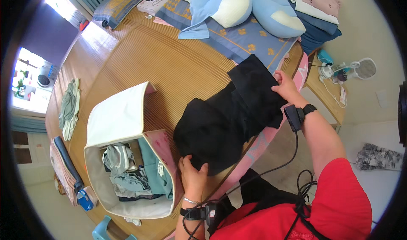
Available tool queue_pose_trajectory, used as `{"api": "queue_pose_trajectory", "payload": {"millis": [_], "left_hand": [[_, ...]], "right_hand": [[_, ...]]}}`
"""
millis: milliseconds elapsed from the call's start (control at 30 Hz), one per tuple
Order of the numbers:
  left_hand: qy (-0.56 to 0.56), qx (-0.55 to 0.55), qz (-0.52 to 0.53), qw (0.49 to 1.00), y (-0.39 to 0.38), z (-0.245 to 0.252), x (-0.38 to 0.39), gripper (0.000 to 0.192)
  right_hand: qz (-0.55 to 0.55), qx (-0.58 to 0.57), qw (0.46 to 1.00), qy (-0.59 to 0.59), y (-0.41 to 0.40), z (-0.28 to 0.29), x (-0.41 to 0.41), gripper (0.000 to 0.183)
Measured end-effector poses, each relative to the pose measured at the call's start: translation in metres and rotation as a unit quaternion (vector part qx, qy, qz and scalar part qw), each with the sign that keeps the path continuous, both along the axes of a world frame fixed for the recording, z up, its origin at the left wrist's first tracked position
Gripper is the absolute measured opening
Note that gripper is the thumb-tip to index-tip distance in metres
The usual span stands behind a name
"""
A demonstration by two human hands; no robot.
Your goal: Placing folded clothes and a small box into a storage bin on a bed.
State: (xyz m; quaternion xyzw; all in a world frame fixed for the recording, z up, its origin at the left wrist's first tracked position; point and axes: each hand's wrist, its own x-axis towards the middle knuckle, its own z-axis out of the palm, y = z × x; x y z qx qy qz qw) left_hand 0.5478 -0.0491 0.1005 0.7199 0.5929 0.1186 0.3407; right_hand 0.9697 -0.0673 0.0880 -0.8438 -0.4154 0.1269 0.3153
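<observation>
A black garment [219, 125] lies partly folded along the near edge of the bed, before me. At its right end, my right hand [284, 85] pinches the fabric's edge between thumb and fingers. My left hand [193, 178] touches the garment's lower left edge, thumb and forefinger spread; whether it grips the cloth cannot be told. Just left of that hand stands an open white fabric storage box [116, 119], its lid folded back. Grey garments [119, 159] and a teal garment [155, 167] with a tag lie inside it.
Ribbed matting [127, 62] covers the bed. Light-blue plush pillows [235, 6] and stacked folded textiles [321, 14] lie at the far side. Green-grey clothes [69, 108] are at left. A cable [279, 163] runs between my wrist devices. A blue plastic stool [105, 229] stands below the box.
</observation>
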Motion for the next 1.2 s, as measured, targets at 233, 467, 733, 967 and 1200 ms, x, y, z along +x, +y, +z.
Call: {"api": "queue_pose_trajectory", "payload": {"millis": [233, 467, 733, 967, 1200], "left_hand": [[0.041, -0.004, -0.010, 0.999, -0.001, 0.004, 0.008, 0.058], [-0.011, 0.044, -0.092, 0.995, 0.000, -0.008, 0.026, 0.046], [-0.042, 0.027, -0.120, 0.991, -0.005, -0.022, 0.040, 0.036], [-0.043, 0.028, -0.123, 0.991, -0.004, -0.028, 0.037, 0.032], [-0.034, -0.052, -0.113, 0.992, -0.004, -0.023, 0.035, 0.031]], "right_hand": [[-0.155, -0.217, 0.956, 0.118, -0.088, -0.045, 0.024, 0.031], [-0.306, 0.015, 0.685, 0.660, -0.085, -0.053, -0.037, 0.024], [-0.129, 0.066, 0.575, 0.805, -0.073, -0.055, -0.068, 0.023], [-0.250, -0.135, 0.746, 0.603, -0.056, -0.057, -0.069, 0.012], [-0.306, 0.072, 0.591, 0.743, -0.041, -0.015, -0.071, 0.021]]}}
